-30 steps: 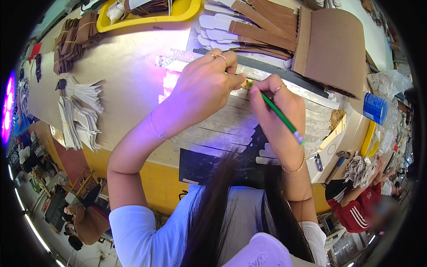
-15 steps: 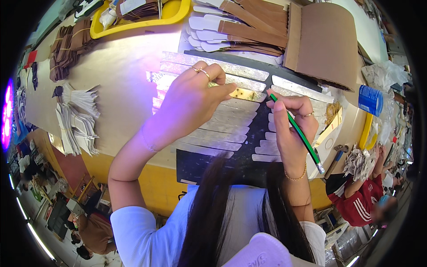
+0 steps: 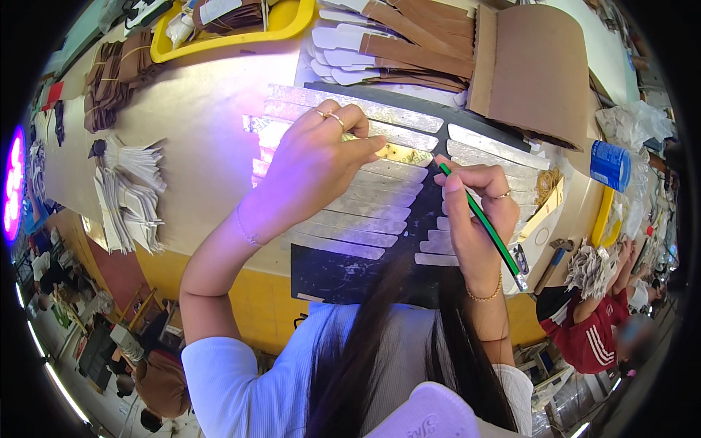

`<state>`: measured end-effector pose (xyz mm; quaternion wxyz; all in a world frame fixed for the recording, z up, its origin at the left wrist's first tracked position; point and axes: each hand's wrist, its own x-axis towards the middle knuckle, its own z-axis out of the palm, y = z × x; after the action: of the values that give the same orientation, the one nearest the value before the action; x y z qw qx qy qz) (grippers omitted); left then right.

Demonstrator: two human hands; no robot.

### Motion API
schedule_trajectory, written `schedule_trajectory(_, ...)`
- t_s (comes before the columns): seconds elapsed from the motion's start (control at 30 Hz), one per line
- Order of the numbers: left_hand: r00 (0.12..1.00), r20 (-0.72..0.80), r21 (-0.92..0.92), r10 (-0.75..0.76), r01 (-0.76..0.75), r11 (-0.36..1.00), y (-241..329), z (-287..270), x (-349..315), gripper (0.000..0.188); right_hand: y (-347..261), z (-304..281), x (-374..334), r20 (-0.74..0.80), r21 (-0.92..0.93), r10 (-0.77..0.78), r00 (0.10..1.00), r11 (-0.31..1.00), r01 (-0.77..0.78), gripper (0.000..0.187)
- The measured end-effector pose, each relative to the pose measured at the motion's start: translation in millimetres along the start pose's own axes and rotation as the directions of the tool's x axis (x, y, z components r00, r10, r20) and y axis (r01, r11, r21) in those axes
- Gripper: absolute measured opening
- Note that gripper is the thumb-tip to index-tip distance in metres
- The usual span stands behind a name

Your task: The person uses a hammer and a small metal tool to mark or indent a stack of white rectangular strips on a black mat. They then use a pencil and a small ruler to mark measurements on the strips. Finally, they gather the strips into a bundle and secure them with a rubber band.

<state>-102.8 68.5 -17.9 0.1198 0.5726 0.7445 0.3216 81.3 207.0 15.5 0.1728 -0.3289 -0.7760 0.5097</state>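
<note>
My left hand (image 3: 318,157) has its fingers curled and thumb pressed in on a narrow yellow strip (image 3: 398,152) with dark spots, which lies over one of the silvery-white strips (image 3: 380,191) spread in rows on a black board (image 3: 328,274). The palm hides the rest of the yellow strip. In my right hand (image 3: 478,219) is a green-and-black pencil (image 3: 491,232), gripped between thumb and fingers. Its point is near the right end of the yellow strip. A second row of pale strips (image 3: 489,146) lies beyond that hand.
Brown and white strips (image 3: 416,55) fan out beside a curved brown cardboard piece (image 3: 533,69). A yellow tray (image 3: 296,25) stands far left; white bundles (image 3: 128,193) lie left. A blue container (image 3: 608,166) and a hammer (image 3: 553,263) are at right. A person in red (image 3: 584,336) works nearby.
My right hand and the pencil have shifted slightly down and to the left, with the point lower along the yellow strip's end. My left hand has stayed nearly in place.
</note>
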Motion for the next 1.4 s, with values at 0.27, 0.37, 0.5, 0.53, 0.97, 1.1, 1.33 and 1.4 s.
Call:
schedule_trajectory(0.27, 0.999, -0.031, 0.026, 0.026, -0.025, 0.999, -1.2, 2.9, 1.3, 0.015, -2.8, 13.1, 4.7, 0.08, -0.082, -0.054, 0.995, 0.995, 0.061, 0.014)
schedule_trajectory(0.37, 1.0, -0.001, 0.019, -0.006, 0.006, 1.0, 0.7, 1.8, 2.9, 0.018, -3.4, 21.6, 10.7, 0.118, -0.134, -0.138, 0.983, 0.979, 0.154, 0.016)
schedule_trajectory(0.5, 1.0, -0.011, 0.02, -0.014, 0.015, 1.0, 2.4, 1.9, 3.4, 0.016, -2.0, 30.5, 16.8, 0.127, -0.195, -0.169, 0.977, 0.962, 0.192, 0.018)
schedule_trajectory(0.53, 1.0, -0.009, 0.024, -0.015, 0.016, 1.0, 2.4, 1.8, 3.5, 0.016, -2.1, 31.1, 17.8, 0.129, -0.212, -0.175, 0.976, 0.957, 0.2, 0.018)
schedule_trajectory(0.97, 1.0, 0.007, 0.045, -0.015, 0.015, 0.999, 3.2, 1.9, 3.8, 0.017, -12.1, 32.2, 20.5, 0.158, -0.307, -0.148, 0.976, 0.932, 0.192, 0.017)
schedule_trajectory(1.1, 1.0, 0.005, 0.056, 0.0, 0.0, 0.998, 2.5, 2.6, 3.2, 0.017, -20.7, 31.2, 20.0, 0.178, -0.339, -0.047, 0.983, 0.935, 0.106, 0.015)
schedule_trajectory(1.33, 1.0, -0.024, -0.021, 0.003, -0.004, 1.0, -0.7, 0.5, 1.0, 0.018, -0.8, 16.8, 8.9, 0.0, 0.003, -0.169, 0.986, 0.986, 0.169, 0.016)
schedule_trajectory(1.4, 1.0, -0.012, -0.042, -0.006, 0.006, 0.999, -0.2, -3.7, -2.0, 0.019, -5.9, 7.2, 3.8, 0.027, 0.033, -0.139, 0.99, 0.99, 0.138, 0.015)
